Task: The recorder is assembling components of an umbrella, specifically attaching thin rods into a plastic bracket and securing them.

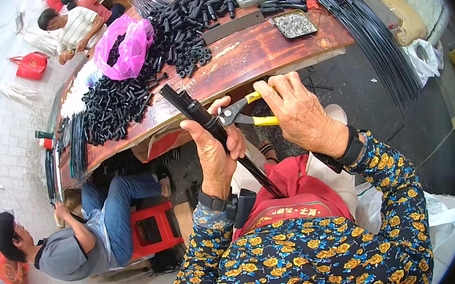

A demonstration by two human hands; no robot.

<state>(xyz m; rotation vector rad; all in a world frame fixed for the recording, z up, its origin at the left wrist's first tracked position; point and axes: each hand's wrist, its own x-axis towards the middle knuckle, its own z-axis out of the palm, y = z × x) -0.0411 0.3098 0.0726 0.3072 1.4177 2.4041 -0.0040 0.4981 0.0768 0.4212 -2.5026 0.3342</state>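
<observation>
My left hand [216, 152] is wrapped round a slim bundle of black rods [192, 107], which looks like an umbrella frame. The bundle slants from the table edge down to the red cloth on my lap. My right hand [305, 114] grips a pair of yellow-handled pliers [242, 112], its fingers on the upper handle and the two handles spread apart. The jaws meet the bundle just above my left fingers, by a thin wire. What exactly lies between the jaws is too small to tell.
Ahead is a reddish wooden table [251, 54], heaped with black tubular parts [115, 107]. On it are a pink plastic bag [122, 47], a tray of small metal bits [295, 24] and long black rods [364, 28]. A co-worker [76, 251] sits at left by a red stool [153, 230].
</observation>
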